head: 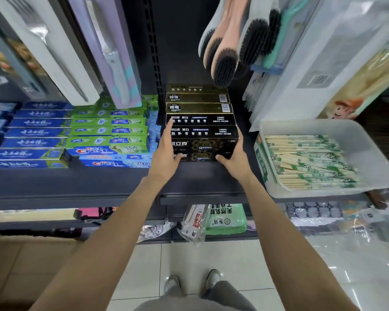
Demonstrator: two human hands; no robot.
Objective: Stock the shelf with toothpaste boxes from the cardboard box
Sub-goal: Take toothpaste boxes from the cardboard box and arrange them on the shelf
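- The dark shelf (81, 182) runs left to right, with blue and green toothpaste boxes (76, 133) stacked at its left.
- A clear bin (368, 153) of chopstick packets sits at the right.
- The black toothpaste boxes (201, 122) form a row in the middle, running from near to far.
- The left hand (166, 151) lies along the row's left side, fingers straight, thumb on the near face.
- The right hand (235, 156) cups the nearest boxes' right end, thumb curled onto the near face.

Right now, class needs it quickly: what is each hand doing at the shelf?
Left hand: fingers straight, pressing the left end of the black toothpaste boxes.
Right hand: curled round the right end of the front boxes, gripping them.
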